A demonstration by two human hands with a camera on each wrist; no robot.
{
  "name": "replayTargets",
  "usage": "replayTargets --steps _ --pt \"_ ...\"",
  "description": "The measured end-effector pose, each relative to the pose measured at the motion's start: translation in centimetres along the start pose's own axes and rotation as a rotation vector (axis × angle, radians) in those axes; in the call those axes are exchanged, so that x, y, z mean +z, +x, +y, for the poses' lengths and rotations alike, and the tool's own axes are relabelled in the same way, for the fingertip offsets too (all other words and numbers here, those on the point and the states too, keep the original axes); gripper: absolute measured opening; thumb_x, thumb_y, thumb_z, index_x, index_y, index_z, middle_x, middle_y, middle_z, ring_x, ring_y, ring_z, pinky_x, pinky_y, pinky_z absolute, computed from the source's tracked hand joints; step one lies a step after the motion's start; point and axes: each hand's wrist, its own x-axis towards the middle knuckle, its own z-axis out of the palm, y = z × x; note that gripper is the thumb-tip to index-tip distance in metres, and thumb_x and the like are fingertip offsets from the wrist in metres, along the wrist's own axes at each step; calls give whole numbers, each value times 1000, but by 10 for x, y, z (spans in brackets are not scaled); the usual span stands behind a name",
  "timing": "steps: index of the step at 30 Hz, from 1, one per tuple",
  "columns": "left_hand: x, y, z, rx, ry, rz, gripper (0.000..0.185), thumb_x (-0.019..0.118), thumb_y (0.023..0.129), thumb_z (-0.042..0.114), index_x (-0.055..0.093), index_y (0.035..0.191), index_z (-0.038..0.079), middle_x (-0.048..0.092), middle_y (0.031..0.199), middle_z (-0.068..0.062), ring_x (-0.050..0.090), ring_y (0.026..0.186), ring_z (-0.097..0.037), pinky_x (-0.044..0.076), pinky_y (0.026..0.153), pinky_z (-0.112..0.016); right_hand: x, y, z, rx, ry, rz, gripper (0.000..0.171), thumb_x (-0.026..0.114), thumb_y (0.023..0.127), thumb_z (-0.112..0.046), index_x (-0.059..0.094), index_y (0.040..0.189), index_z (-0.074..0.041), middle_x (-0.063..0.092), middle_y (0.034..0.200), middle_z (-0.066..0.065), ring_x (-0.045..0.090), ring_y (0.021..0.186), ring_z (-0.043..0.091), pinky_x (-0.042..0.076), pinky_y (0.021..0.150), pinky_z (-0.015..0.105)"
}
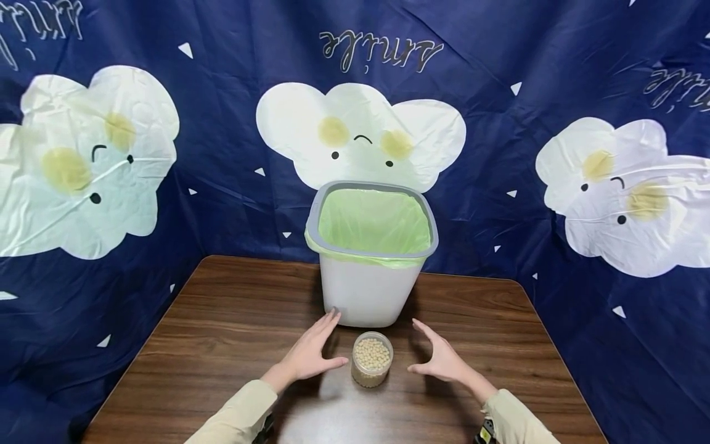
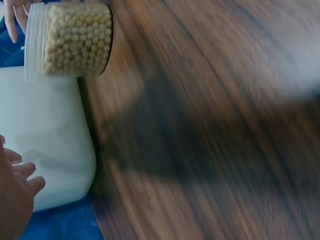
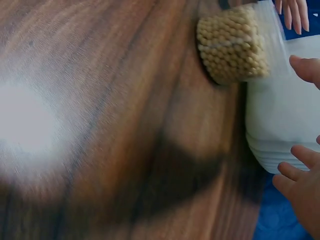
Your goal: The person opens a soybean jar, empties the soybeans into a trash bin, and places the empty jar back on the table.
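Note:
A clear round jar (image 1: 371, 359) of pale, bean-like balls stands upright on the table, its top seemingly without a lid. To its left my left hand (image 1: 312, 351) hovers with fingers extended and thumb pointing toward the jar. My right hand (image 1: 441, 357) mirrors it on the other side, thumb and fingers spread apart. Neither hand touches the jar. Both wrist views show the jar from the side, filled with balls (image 2: 80, 37) up to near its clear rim. Part of the right hand (image 3: 305, 192) shows at that view's edge.
Just behind the jar stands a white bin (image 1: 368, 290) with a grey rim and a green liner bag (image 1: 377, 222). The brown wooden table (image 1: 233, 320) meets a dark blue cloth (image 1: 222, 123) printed with clouds at the back and sides.

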Motion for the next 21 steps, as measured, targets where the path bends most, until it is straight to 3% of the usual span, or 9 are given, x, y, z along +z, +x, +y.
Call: replayTargets --steps 5,10,17,21 --pt "9 2 9 -8 -62 -17 87 66 74 53 36 138 3 36 141 -16 35 127 -34 33 100 -48 15 -1 1 19 22 -21 93 84 59 -27 37 136 -2 51 125 20 49 114 32 40 91 49" --pt "19 2 14 -36 -54 -61 88 67 71 58 39 137 6 43 137 -10 41 124 -27 37 98 -43 33 -2 3 46 109 -52 95 84 60 -24 34 136 3 49 126 24 48 115 36 38 93 49" --pt "28 6 16 -56 -59 -58 92 71 65 57 41 135 6 49 131 -7 47 118 -25 42 93 -42 53 -2 1 56 28 -36 95 84 57 -30 38 135 0 51 127 15 48 116 30 40 93 46" --pt "30 7 17 -68 -50 -50 93 72 63 58 42 134 7 51 128 -7 49 116 -25 42 92 -42 61 2 1 35 53 -25 93 84 57 -31 40 134 0 51 128 12 47 117 28 40 94 44"
